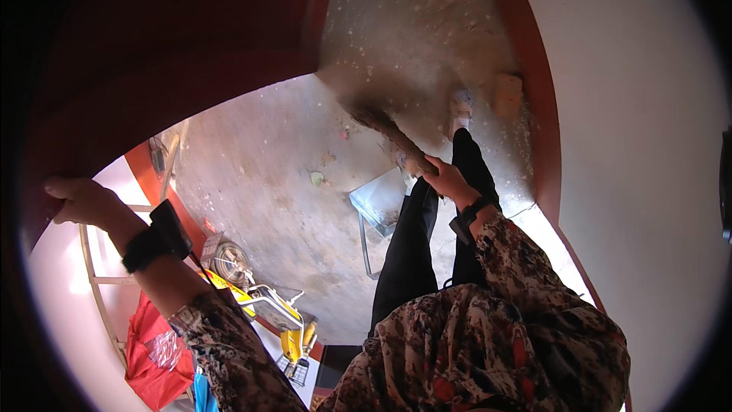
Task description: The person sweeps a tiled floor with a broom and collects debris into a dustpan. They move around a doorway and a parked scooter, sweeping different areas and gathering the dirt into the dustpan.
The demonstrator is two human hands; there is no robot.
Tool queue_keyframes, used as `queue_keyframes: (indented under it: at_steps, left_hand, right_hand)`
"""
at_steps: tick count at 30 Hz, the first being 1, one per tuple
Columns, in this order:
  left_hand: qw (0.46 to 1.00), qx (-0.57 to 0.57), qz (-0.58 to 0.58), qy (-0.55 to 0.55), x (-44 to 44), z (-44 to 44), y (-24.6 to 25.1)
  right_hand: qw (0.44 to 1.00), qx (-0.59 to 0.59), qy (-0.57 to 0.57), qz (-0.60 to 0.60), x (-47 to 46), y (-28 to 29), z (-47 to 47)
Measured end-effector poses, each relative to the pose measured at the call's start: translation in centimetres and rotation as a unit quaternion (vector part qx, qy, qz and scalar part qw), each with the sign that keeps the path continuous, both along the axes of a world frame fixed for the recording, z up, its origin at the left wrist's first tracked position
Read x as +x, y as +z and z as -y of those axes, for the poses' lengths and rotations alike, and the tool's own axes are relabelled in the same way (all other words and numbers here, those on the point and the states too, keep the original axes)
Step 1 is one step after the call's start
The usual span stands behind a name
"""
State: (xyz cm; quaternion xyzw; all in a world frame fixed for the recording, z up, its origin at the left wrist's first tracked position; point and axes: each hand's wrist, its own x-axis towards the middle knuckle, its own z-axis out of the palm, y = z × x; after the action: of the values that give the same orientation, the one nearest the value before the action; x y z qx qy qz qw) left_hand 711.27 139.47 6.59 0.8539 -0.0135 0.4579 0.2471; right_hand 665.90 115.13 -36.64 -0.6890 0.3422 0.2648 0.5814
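My right hand (449, 178) is closed around the handle of a brown broom (394, 133), whose far end points up and left to the floor; its bristles look blurred. At the far left, my left hand (83, 201) is at the edge of a dark red door panel (189, 40), with the thumb apart; some of its fingers are hidden. A metal dustpan (380, 200) with an upright handle stands on the concrete floor beside my left leg.
Red baseboard runs along the white wall at right, with a brick-like block (508, 95) near it. At lower left are a child's yellow tricycle (251, 292), a red bag (157, 355) and a wooden frame (91, 263). A green scrap (317, 178) lies on the floor.
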Motion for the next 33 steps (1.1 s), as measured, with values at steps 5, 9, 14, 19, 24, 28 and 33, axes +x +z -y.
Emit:
queue_keyframes:
  at_steps: [5, 9, 14, 19, 24, 28, 33]
  left_hand:
    - [1.000, -0.007, -0.013, 0.006, -4.3, 5.0, -0.3]
    - [0.998, -0.048, -0.027, 0.006, -6.5, 7.2, -1.2]
    - [0.998, -0.068, -0.004, -0.011, -7.8, 8.9, -1.2]
    - [0.997, -0.075, 0.008, -0.003, -7.8, 8.9, -1.6]
    - [0.994, -0.099, -0.041, 0.029, -7.5, 8.2, -1.6]
    - [0.995, -0.101, -0.019, 0.017, -7.3, 7.5, -2.4]
    - [0.997, -0.069, -0.005, 0.014, -5.5, 4.0, -4.2]
  right_hand:
    - [0.976, -0.073, -0.121, 0.164, 9.0, 4.2, 5.5]
    - [0.950, -0.022, -0.181, 0.254, 21.1, 6.2, 11.7]
    - [0.926, 0.228, -0.224, 0.202, 29.8, 6.6, 10.1]
    - [0.992, 0.044, -0.042, 0.109, 21.9, 3.3, 1.5]
    - [0.978, -0.124, 0.130, 0.102, 11.3, 4.0, -0.5]
    - [0.982, -0.130, 0.116, 0.066, 7.8, 5.7, 3.3]
    - [0.983, -0.166, 0.032, 0.074, 11.5, 4.9, 8.9]
